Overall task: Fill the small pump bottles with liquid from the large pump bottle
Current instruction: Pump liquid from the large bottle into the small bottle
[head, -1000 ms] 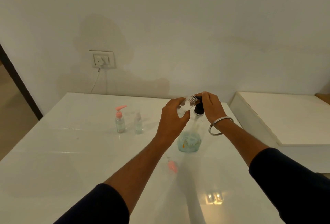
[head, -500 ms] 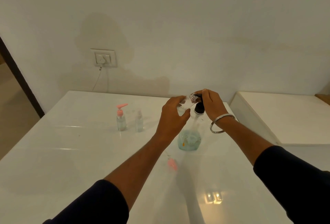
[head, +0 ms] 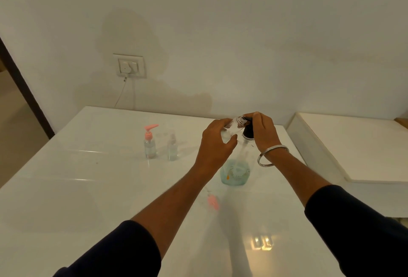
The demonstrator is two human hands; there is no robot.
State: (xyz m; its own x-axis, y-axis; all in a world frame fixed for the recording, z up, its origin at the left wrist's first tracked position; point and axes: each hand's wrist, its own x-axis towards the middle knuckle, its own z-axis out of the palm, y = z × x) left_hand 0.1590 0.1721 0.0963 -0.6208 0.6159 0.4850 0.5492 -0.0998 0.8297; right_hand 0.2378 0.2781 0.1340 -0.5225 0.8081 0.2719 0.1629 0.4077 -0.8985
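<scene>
Pale stained wall (head: 220, 33) with a socket (head: 129, 65) and hanging cable (head: 120, 95); glossy white table (head: 66, 188); white counter (head: 353, 144) at right

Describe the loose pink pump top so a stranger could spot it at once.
Start at the white table, then find the large bottle with blue-green liquid standing under both hands. Just in front of its base, toward the camera, lies the pump top. It is pink like the pump on the small bottle at the back left, but it lies flat, attached to no bottle.
</scene>
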